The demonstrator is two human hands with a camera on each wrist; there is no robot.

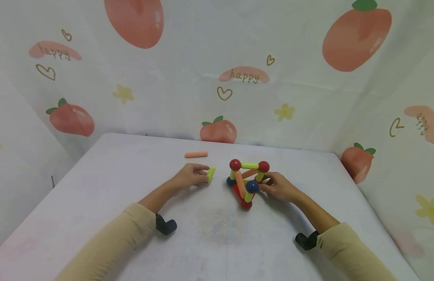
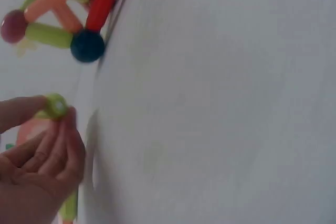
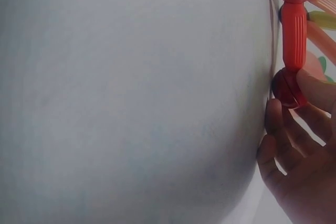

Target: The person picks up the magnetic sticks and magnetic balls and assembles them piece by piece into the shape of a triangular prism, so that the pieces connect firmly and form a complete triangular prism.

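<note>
Between the thumb and fingers of my left hand [image 1: 189,175] is a short yellow-green magnetic stick [image 1: 211,174]. The left wrist view shows the end of this yellow-green stick [image 2: 56,106] facing the camera. To its right stands a frame of magnetic sticks and balls, with red balls [image 1: 235,164], blue balls [image 1: 252,186], orange sticks [image 1: 240,184] and yellow-green sticks [image 1: 249,166]. My right hand [image 1: 281,187] is at the frame's right side. In the right wrist view its thumb and fingers hold a red ball [image 3: 287,87] low on the frame, joined to a red stick [image 3: 294,35].
A loose orange stick [image 1: 196,154] lies on the white table [image 1: 150,156] behind my left hand. Part of a yellow-green piece [image 2: 68,208] shows below the hand in the left wrist view. A printed cloth [image 1: 188,70] hangs behind the table.
</note>
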